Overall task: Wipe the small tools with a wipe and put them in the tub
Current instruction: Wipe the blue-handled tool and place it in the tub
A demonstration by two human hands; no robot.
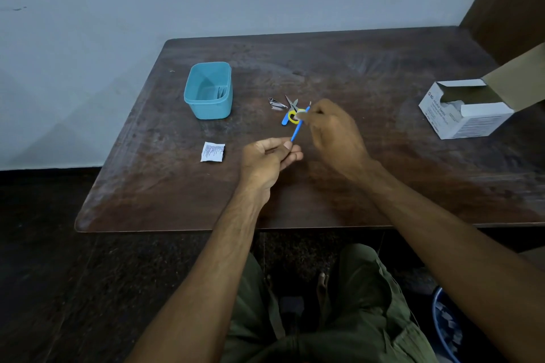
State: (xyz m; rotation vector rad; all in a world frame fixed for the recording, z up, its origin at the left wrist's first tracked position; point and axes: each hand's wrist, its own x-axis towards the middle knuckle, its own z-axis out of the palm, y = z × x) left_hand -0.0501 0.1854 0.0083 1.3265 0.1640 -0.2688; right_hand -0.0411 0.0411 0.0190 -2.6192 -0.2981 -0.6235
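Observation:
My left hand pinches the lower end of a thin blue-handled tool above the dark wooden table. Its upper end is between the fingers of my right hand, which press a small white wipe around it. Behind the tool lie small scissors with a yellow and a blue handle, and a metal nail clipper just left of them. The light blue tub stands open to the left, with something pale leaning against its inner right wall.
A white wipe sachet lies flat near my left hand. An open white box of swabs stands at the table's right side, its brown flap raised. A grey wall runs behind the table. A blue bin sits on the floor, lower right.

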